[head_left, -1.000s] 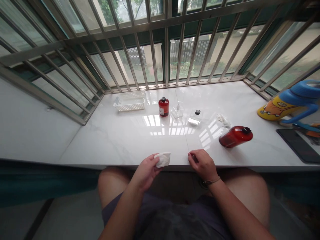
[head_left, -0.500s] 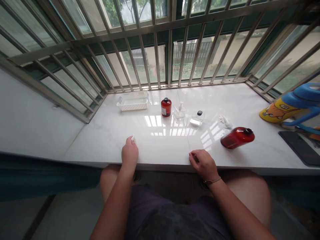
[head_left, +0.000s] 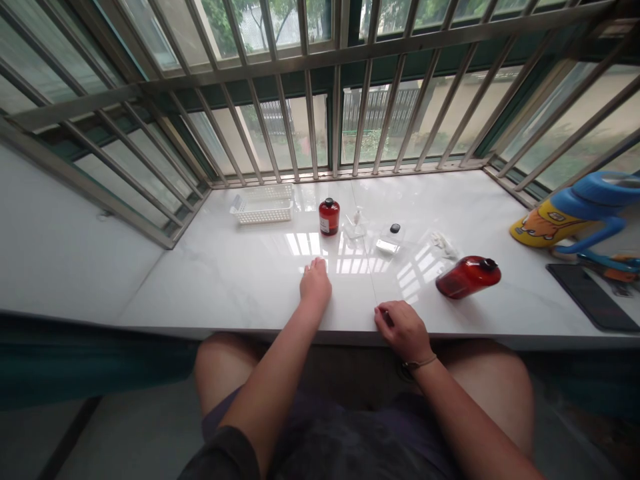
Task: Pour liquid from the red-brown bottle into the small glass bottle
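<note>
My left hand [head_left: 315, 283] rests on the glossy white countertop [head_left: 215, 280], its fingers curled down. The scrap of white tissue it pinched a moment earlier is now hidden beneath it. Close to the counter's front edge, my right hand [head_left: 403, 327] is curled loosely. A dark gap shows between thumb and fingers, and I cannot make out whether anything is in it. Beyond my left hand stands a small amber bottle [head_left: 329, 217] with a black top and pale label. A larger amber bottle [head_left: 466, 277] stands to the right of my right hand.
A white perforated basket [head_left: 263, 205] sits at the back left. Clear containers [head_left: 355, 230], a black-topped clear bottle [head_left: 389, 241] and crumpled white tissue [head_left: 444, 244] lie mid-counter. At right are a blue-yellow flask [head_left: 560, 212] and a phone [head_left: 593, 293]. Metal bars [head_left: 335, 127] line the back.
My left hand has slid right across the countertop, and the white tissue in its fingers no longer shows. My right hand stays in place. The view has shifted slightly.
</note>
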`<state>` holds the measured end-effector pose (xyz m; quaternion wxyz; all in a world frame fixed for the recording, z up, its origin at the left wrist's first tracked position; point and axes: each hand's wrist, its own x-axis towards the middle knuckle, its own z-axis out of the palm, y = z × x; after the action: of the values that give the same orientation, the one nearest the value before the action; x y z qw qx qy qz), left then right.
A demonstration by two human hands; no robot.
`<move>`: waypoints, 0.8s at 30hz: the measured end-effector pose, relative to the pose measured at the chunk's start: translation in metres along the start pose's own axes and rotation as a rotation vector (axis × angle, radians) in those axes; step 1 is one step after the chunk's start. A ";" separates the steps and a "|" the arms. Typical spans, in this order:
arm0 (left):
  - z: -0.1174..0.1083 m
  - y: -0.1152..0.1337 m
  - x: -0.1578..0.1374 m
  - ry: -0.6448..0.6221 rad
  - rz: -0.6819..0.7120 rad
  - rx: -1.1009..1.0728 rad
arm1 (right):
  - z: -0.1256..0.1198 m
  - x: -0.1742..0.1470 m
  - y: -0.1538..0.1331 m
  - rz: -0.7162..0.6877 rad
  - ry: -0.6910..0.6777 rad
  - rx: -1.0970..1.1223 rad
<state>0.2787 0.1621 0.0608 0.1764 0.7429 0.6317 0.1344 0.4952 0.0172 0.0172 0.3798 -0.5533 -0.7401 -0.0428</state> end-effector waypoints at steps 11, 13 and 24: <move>0.002 0.020 -0.081 -0.214 0.236 -0.466 | 0.000 0.001 0.001 -0.012 0.006 0.000; -0.008 0.002 -0.082 -0.200 0.167 -0.575 | 0.000 0.000 0.001 -0.011 0.011 0.002; -0.066 -0.092 -0.010 0.262 -0.281 -0.411 | 0.000 0.001 -0.001 0.000 0.030 0.020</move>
<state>0.1667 0.1716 0.0810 0.2569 0.5729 0.7054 0.3289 0.4945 0.0179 0.0184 0.3964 -0.5489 -0.7347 -0.0436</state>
